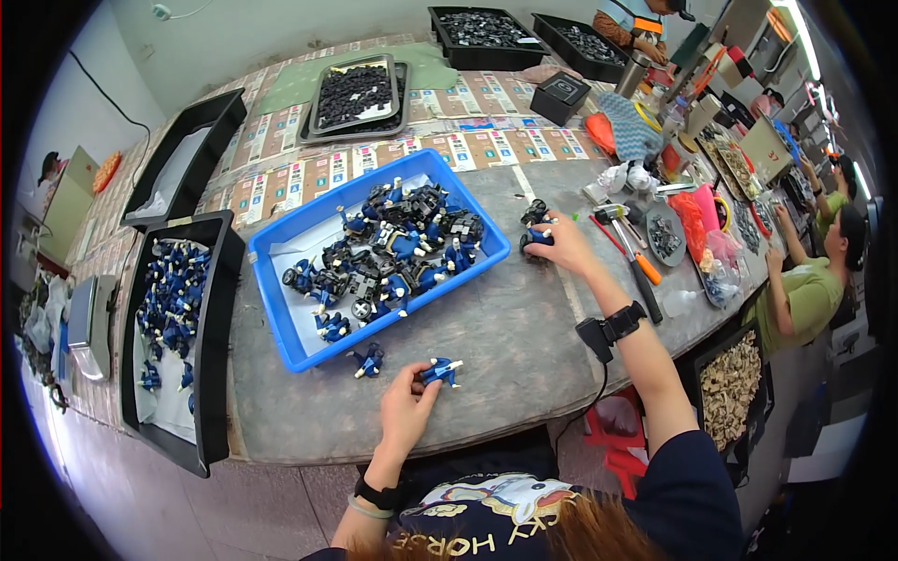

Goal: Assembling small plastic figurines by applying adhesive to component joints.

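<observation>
My left hand [408,408] is closed on a small blue toy figure [440,372] with pale limbs, low over the table's front part. Beside it lies another blue figure [368,360] in darker tones. Out to the right, my right hand [564,245] grips a small black toy motorcycle [535,224] with some blue on it, at the table surface; its far side shows past my fingers. Between and behind my hands stands a blue plastic tray [265,297], lined with white paper and heaped with black toy vehicles and blue figures.
To the left, a long black tray [221,309] holds many blue figures. Black trays and a metal tray [398,89] of dark parts stand farther back. At right lie an orange-handled screwdriver [645,269], a grey dish [665,234] of small parts and bags. Other people work beyond.
</observation>
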The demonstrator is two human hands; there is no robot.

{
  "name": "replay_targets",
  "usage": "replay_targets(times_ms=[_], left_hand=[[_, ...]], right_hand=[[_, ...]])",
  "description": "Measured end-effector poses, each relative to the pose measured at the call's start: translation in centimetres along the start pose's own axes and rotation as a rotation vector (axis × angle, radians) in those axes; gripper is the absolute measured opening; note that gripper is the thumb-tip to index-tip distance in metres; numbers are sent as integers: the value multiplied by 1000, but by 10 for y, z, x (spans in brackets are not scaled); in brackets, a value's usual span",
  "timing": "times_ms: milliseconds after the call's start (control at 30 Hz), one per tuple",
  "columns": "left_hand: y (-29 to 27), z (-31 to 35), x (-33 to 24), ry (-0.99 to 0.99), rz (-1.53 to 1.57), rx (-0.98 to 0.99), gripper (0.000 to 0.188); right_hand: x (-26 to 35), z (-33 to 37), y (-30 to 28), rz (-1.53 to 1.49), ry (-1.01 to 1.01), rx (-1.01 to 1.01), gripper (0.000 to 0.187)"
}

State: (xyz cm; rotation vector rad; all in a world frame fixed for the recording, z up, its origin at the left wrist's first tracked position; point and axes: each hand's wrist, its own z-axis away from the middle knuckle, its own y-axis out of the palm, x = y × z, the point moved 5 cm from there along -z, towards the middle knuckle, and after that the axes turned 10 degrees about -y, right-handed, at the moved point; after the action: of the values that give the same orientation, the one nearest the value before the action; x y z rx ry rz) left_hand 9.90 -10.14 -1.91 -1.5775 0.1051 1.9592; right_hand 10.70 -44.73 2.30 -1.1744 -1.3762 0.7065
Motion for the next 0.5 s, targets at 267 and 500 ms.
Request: replay_targets(times_ms=[267, 500], left_hand=[[0, -1, 2, 23, -21, 8, 26], [-3, 2, -7, 43, -54, -24, 26]], right_hand=[[1, -7, 1, -2, 81, 142, 42], [-26, -40, -18, -196, 119, -79, 53]])
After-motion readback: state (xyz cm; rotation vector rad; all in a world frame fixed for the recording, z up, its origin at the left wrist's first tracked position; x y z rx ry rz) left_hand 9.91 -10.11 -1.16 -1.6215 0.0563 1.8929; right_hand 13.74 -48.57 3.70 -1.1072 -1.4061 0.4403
